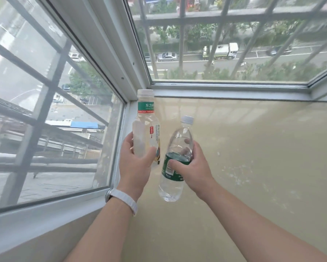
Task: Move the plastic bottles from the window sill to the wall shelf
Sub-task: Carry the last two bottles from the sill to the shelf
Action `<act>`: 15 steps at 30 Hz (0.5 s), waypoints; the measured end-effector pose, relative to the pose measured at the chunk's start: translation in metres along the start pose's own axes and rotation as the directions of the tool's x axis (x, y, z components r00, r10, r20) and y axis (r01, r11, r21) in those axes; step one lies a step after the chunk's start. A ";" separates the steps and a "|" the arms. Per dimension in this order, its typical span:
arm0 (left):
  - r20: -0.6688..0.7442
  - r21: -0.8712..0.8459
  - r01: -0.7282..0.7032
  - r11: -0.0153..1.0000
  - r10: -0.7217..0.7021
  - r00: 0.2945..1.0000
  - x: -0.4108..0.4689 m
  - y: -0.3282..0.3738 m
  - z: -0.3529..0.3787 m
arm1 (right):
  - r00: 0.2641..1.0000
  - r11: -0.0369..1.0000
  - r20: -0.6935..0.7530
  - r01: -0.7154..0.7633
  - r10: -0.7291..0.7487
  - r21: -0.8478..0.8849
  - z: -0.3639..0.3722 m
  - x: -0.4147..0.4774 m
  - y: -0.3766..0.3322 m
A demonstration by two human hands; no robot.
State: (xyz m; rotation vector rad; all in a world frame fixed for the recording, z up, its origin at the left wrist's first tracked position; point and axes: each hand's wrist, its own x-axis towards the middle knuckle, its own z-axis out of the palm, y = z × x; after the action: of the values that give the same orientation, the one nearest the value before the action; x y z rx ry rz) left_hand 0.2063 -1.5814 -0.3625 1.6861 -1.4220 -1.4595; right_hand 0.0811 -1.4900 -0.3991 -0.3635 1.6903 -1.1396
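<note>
My left hand (137, 161) grips the tall bottle (145, 127). At its 3 o'clock my right hand (193, 164) grips the smaller bottle (175, 167). Both look raised off the window sill (262, 148) (no others show there). The carry to the wall shelf, which is out of view, remains.

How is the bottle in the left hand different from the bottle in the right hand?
The left-hand bottle stands upright; the right-hand bottle tilts. The left-hand bottle has a lighter green band near its top; the right-hand bottle has a dark green label round its middle. The left-hand bottle looks cloudy, the right-hand bottle clear and see-through. Both are capped plastic bottles.
</note>
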 end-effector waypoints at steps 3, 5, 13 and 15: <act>0.000 0.002 -0.052 0.999 0.052 0.999 -0.026 0.023 -0.006 | 0.997 0.997 -0.007 0.073 -0.073 -0.015 -0.018 -0.026 -0.026; -0.011 0.000 -0.111 0.994 0.111 0.994 -0.044 0.038 -0.009 | 0.994 0.994 -0.027 0.109 -0.109 -0.017 -0.029 -0.045 -0.042; -0.028 -0.008 -0.248 0.969 0.248 0.968 -0.127 0.090 -0.026 | 0.962 0.963 -0.045 0.268 -0.268 -0.005 -0.068 -0.142 -0.090; -0.022 -0.026 -0.281 0.959 0.281 0.960 -0.153 0.099 -0.032 | 0.959 0.959 -0.028 0.283 -0.283 -0.008 -0.078 -0.167 -0.097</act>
State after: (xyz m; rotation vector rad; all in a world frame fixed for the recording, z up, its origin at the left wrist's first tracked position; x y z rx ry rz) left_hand 0.2159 -1.4840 -0.2056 1.4074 -1.5498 -1.2968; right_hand 0.0607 -1.3835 -0.2214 -0.6091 1.7032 -1.3547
